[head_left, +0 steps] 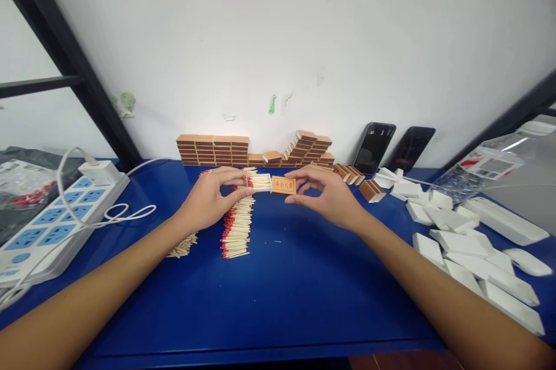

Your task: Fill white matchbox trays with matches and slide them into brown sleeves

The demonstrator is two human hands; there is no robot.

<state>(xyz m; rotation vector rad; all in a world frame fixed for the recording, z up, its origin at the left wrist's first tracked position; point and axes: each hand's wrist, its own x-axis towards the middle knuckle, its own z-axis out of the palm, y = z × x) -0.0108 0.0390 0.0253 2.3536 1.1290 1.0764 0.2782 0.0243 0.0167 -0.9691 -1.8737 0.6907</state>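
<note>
I have the white, oblong card tray (263, 190) of matches and the orange-brown, printed card sleeve (284, 185) end to end at twelve o'clock over the glossy blue bench (269, 300), seemingly so their ends line up, with the loose pile of red-tipped wooden matches (237, 228) handy towards nine o'clock. My left hand (212, 193) pinches the tray's outer end between thumb and fingers, while my right hand (330, 193), fingers loosely curved, grips the sleeve's far end, probably leaving the meeting ends unobstructed.
</note>
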